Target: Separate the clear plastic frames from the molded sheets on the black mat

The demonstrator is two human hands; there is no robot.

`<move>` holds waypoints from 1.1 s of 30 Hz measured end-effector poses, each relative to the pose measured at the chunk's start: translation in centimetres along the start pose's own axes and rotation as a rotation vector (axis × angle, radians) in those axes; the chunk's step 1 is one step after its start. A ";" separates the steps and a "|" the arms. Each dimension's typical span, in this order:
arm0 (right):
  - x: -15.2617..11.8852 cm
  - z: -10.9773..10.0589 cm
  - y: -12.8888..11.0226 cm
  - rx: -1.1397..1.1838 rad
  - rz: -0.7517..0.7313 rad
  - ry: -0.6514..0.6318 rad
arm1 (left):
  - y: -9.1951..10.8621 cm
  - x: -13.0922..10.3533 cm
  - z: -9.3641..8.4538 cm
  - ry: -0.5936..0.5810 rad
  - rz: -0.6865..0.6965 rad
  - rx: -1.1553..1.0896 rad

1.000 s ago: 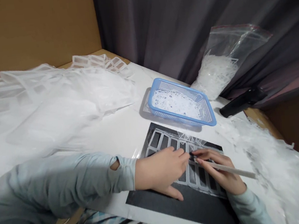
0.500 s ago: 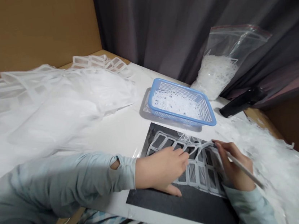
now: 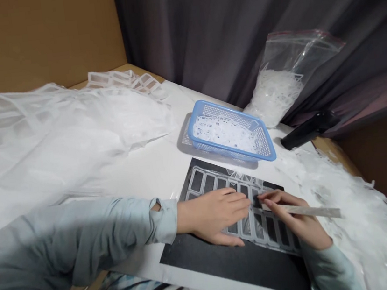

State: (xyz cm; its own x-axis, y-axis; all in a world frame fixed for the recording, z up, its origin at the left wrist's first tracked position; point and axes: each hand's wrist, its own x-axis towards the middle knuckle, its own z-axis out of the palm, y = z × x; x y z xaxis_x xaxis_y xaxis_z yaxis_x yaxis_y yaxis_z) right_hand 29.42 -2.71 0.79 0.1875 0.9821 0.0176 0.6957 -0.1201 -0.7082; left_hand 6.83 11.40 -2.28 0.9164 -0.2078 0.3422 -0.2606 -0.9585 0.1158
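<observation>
My left hand (image 3: 216, 215) lies flat with its fingers stretched out, pressing on a translucent sheet of rectangular frames (image 3: 197, 181). The sheet lies on a black mat (image 3: 208, 265); part of it is hidden under my hands. Pinched in my right hand (image 3: 302, 223) is a slim, flat grey tool (image 3: 314, 210). Its back end points to the right, and its working tip is too small to make out by the sheet, just right of my left fingertips. Thin white triangular scraps (image 3: 241, 176) lie along the sheet's far edge.
Beyond the mat stands a blue basket (image 3: 267, 147) with small white pieces. A clear zip bag (image 3: 275, 90) of similar pieces and a black cylindrical object (image 3: 298, 137) are behind it. White frame sheets (image 3: 73, 141) pile up on the left, stringy white scraps (image 3: 364, 218) on the right.
My right hand has moved left and nearer to me, and the tool has swung closer to level. The sheet's far strips, raised before, now lie flat. My left hand has flattened out.
</observation>
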 end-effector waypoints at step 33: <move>-1.7 -1.6 0.8 -0.297 0.046 0.687 | -0.7 -0.3 -0.2 -0.127 -0.093 -0.404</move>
State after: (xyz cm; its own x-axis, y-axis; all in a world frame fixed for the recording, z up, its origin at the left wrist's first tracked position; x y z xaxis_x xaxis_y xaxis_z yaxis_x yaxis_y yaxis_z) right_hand 30.78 -4.68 1.38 0.5439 0.6754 0.4980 0.8163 -0.2885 -0.5004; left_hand 6.69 12.11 -2.31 0.9651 -0.1713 0.1983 -0.2504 -0.8263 0.5046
